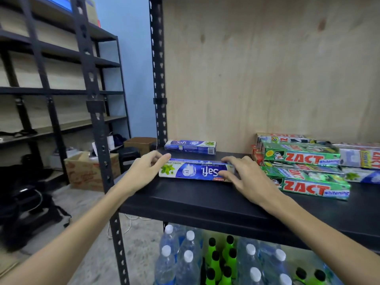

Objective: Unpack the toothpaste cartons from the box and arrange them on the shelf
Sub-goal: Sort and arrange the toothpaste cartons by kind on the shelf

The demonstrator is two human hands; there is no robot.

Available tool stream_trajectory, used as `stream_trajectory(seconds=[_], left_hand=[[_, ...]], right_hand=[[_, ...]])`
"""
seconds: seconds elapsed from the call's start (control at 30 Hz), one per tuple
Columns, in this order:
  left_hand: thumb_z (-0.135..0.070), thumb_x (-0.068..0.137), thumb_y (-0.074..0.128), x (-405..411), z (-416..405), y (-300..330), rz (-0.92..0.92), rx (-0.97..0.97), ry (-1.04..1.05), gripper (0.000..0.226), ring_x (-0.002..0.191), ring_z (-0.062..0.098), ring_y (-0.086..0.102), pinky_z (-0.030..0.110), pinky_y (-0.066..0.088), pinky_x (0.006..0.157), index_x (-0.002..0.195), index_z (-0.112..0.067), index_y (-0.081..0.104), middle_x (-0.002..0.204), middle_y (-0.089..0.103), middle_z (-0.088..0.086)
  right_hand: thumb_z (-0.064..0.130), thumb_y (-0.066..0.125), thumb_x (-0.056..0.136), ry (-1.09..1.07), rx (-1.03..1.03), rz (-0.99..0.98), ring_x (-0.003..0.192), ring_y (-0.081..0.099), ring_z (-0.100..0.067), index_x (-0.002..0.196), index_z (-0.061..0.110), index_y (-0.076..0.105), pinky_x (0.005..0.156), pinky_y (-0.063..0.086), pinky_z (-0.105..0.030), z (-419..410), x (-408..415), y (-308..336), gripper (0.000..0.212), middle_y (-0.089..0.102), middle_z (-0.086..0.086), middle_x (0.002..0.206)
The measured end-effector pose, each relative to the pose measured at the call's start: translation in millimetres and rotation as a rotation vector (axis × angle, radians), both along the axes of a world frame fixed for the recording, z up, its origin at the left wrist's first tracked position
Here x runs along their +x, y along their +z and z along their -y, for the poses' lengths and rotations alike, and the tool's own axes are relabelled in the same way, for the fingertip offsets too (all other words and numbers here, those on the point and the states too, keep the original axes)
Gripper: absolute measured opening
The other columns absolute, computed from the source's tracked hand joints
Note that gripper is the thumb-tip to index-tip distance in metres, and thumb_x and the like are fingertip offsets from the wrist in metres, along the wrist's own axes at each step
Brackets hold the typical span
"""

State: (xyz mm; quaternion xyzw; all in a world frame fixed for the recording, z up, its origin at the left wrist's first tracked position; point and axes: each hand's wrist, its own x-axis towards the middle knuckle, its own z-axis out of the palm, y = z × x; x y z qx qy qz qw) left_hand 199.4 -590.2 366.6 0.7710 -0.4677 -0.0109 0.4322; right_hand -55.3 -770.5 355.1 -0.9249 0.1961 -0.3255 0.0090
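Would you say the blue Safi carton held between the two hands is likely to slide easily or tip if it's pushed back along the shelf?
The Safi carton lies flat on its long side, so it probably won't tip or roll. Its glossy card on the smooth black shelf should slide readily. With the left hand and right hand gripping its ends, it seems stiff and light, though hard squeezing might dent it.

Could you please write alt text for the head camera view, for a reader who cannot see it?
Both hands, left hand and right hand, hold the ends of a blue Safi carton lying on a black shelf. Another Safi carton lies behind it, and green Zact cartons are stacked to the right.
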Motion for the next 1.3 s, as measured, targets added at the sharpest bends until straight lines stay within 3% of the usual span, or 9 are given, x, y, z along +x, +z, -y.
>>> stream_trajectory(seconds=[0.13, 0.27, 0.4, 0.53, 0.7, 0.83, 0.97, 1.13, 1.3], left_hand=[[-0.063, 0.094, 0.052, 8, 6, -5, -0.069, -0.015, -0.015, 0.036, 0.101, 0.007, 0.064, 0.026, 0.048, 0.085, 0.104, -0.032, 0.068, 0.102, 0.072, -0.01], [-0.06, 0.094, 0.054, 11, 6, -7, -0.135, -0.028, -0.055, 0.033, 0.105, 0.008, 0.063, 0.027, 0.047, 0.085, 0.109, -0.032, 0.064, 0.107, 0.071, -0.01], [-0.074, 0.092, 0.043, 5, 16, 1, -0.15, 0.015, 0.077, 0.054, 0.086, 0.015, 0.061, 0.031, 0.042, 0.074, 0.088, -0.024, 0.061, 0.091, 0.067, -0.005], [-0.073, 0.093, 0.041, -1, 29, -1, -0.102, 0.028, 0.217, 0.06, 0.078, 0.019, 0.059, 0.033, 0.039, 0.067, 0.074, -0.019, 0.059, 0.077, 0.065, -0.002], [-0.073, 0.082, 0.06, -8, 25, -6, -0.011, 0.023, 0.144, 0.054, 0.093, 0.013, 0.06, 0.026, 0.041, 0.069, 0.108, -0.025, 0.062, 0.097, 0.06, -0.007], [-0.052, 0.081, 0.077, -12, 17, -8, 0.084, 0.066, -0.001, 0.06, 0.088, 0.007, 0.057, 0.016, 0.039, 0.068, 0.13, -0.026, 0.053, 0.101, 0.053, -0.01], [-0.05, 0.087, 0.072, -10, 21, -12, 0.186, 0.095, 0.02, 0.062, 0.103, 0.013, 0.057, 0.025, 0.044, 0.084, 0.137, -0.022, 0.049, 0.112, 0.049, -0.004], [-0.056, 0.078, 0.077, -14, 23, -14, 0.325, 0.092, 0.163, 0.053, 0.108, 0.018, 0.041, 0.04, 0.043, 0.092, 0.104, -0.025, 0.043, 0.108, 0.041, -0.005], [-0.081, 0.071, 0.061, -16, 20, -13, 0.275, 0.133, -0.017, 0.049, 0.096, 0.005, 0.055, 0.043, 0.05, 0.091, 0.087, -0.035, 0.058, 0.098, 0.059, -0.015]], right_hand=[[0.055, 0.057, 0.094, -0.068, -0.146, 0.019, 0.108, 0.052, -0.026, 0.134, 0.018, 0.061, 0.09, 0.045, -0.04, 8, 3, -5, 0.054, 0.061, -0.004, 0.121], [0.059, 0.056, 0.091, -0.061, -0.109, 0.027, 0.107, 0.052, -0.021, 0.134, 0.024, 0.058, 0.088, 0.041, -0.038, 6, 1, -4, 0.056, 0.065, 0.001, 0.116], [0.068, 0.043, 0.092, -0.087, 0.033, 0.077, 0.103, 0.051, -0.022, 0.13, 0.035, 0.052, 0.089, 0.042, -0.038, 3, 0, -4, 0.051, 0.063, 0.002, 0.108], [0.077, 0.045, 0.085, -0.091, -0.06, 0.051, 0.106, 0.053, -0.018, 0.129, 0.03, 0.058, 0.092, 0.039, -0.04, 0, -1, -5, 0.066, 0.065, 0.008, 0.114], [0.076, 0.038, 0.085, -0.167, -0.097, -0.026, 0.111, 0.052, -0.018, 0.137, 0.026, 0.059, 0.094, 0.032, -0.038, 3, -2, -8, 0.075, 0.065, 0.005, 0.121], [0.08, 0.036, 0.082, -0.185, -0.064, -0.015, 0.107, 0.054, -0.017, 0.128, 0.027, 0.062, 0.093, 0.033, -0.037, -2, -2, -6, 0.075, 0.068, 0.008, 0.117], [0.077, 0.035, 0.076, -0.194, -0.034, 0.006, 0.103, 0.054, -0.016, 0.122, 0.028, 0.066, 0.09, 0.034, -0.037, -9, -4, -4, 0.074, 0.07, 0.008, 0.109], [0.064, 0.054, 0.077, -0.217, 0.054, 0.055, 0.098, 0.056, -0.018, 0.112, 0.028, 0.071, 0.087, 0.034, -0.037, -25, -4, -2, 0.053, 0.072, 0.007, 0.102], [0.074, 0.056, 0.073, -0.341, 0.096, 0.088, 0.09, 0.06, -0.022, 0.086, 0.028, 0.07, 0.078, 0.035, -0.039, -49, 13, -6, 0.049, 0.07, 0.006, 0.085]])
